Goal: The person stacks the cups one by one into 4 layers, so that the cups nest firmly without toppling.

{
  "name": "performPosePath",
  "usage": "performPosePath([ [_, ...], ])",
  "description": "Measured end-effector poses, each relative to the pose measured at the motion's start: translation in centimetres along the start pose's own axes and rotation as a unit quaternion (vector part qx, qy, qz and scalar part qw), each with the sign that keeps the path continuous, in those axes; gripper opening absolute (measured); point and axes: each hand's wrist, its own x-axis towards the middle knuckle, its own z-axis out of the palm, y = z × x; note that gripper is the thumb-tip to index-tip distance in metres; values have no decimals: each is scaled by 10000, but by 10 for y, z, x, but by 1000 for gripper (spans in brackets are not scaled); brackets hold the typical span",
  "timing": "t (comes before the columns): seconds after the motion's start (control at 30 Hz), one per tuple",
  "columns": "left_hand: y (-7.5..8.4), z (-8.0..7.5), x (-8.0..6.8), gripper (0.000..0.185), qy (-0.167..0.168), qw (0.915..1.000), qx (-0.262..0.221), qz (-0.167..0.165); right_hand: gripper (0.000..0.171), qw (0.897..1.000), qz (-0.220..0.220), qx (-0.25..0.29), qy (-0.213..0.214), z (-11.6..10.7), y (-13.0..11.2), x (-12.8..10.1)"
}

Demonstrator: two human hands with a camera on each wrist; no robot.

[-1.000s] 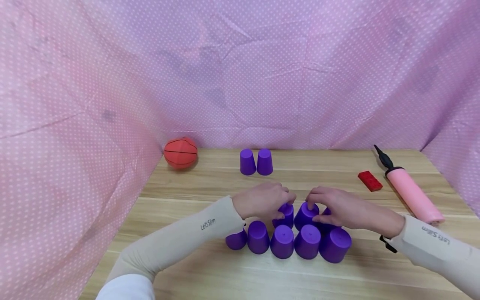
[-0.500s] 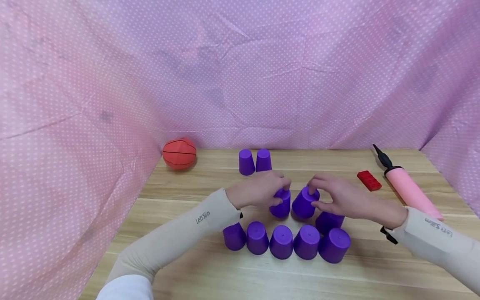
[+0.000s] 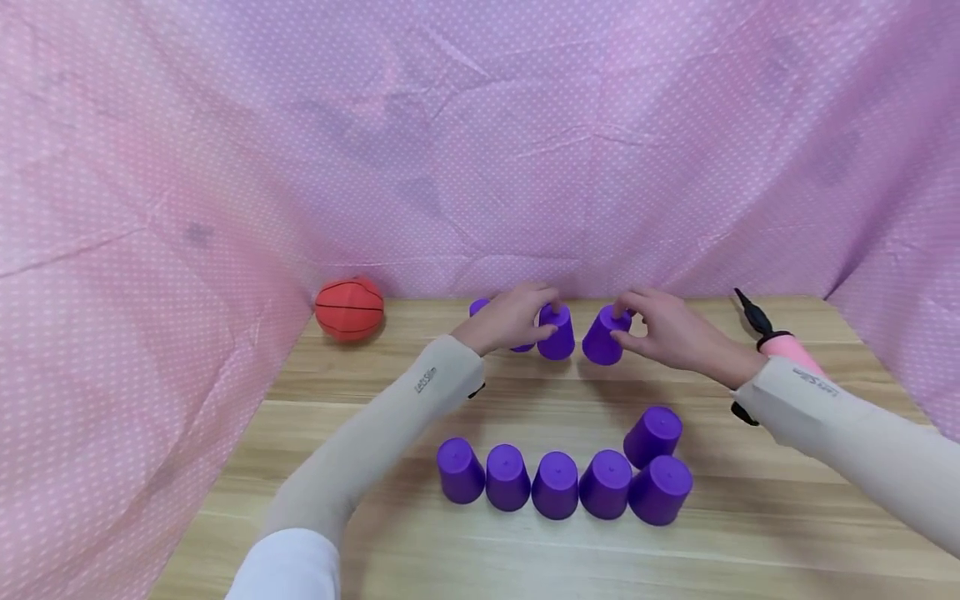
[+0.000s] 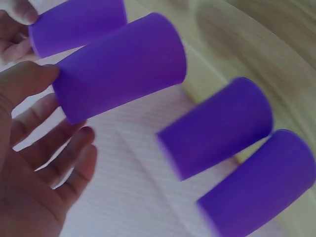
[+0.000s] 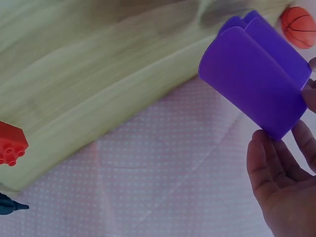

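My left hand (image 3: pixel 551 312) pinches the base of an upturned purple cup (image 3: pixel 557 335) near the back of the table. My right hand (image 3: pixel 618 321) pinches a second purple cup (image 3: pixel 603 339) just to its right, tilted a little. In the left wrist view the held cup (image 4: pixel 118 66) lies against my thumb, with two standing cups (image 4: pixel 217 128) beside it. These two back cups (image 3: pixel 478 308) are mostly hidden behind my left hand in the head view. In the right wrist view my fingertips grip the cup (image 5: pixel 256 84).
A row of several upturned purple cups (image 3: pixel 555 485) stands near the front, with one more cup (image 3: pixel 654 435) behind its right end. A small basketball (image 3: pixel 348 308) lies at the back left. A pink pump (image 3: pixel 780 346) and a red brick (image 5: pixel 11 143) lie at the right.
Both hands have each picked up a cup from behind the front row and carried it away from me to the back of the table, beside the two back cups.
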Motion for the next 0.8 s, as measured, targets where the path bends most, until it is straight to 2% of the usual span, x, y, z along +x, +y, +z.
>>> performPosePath([
  [0.17,-14,17,15,27,-59,9996,245,-149,22,9988,263,-14,-417,12,13,12],
  [0.3,-23,26,22,25,40,9994,329,-126,19,9962,425,17,-753,23,20,23],
  [0.47,-28,34,30,26,-34,9989,429,-170,17,9948,549,222,-828,34,31,32],
  [0.67,-30,40,39,31,-287,9980,326,-465,18,9939,667,309,-825,42,43,38],
  [0.8,-32,42,41,31,-398,9960,348,-713,19,9905,804,392,-1043,45,43,41],
])
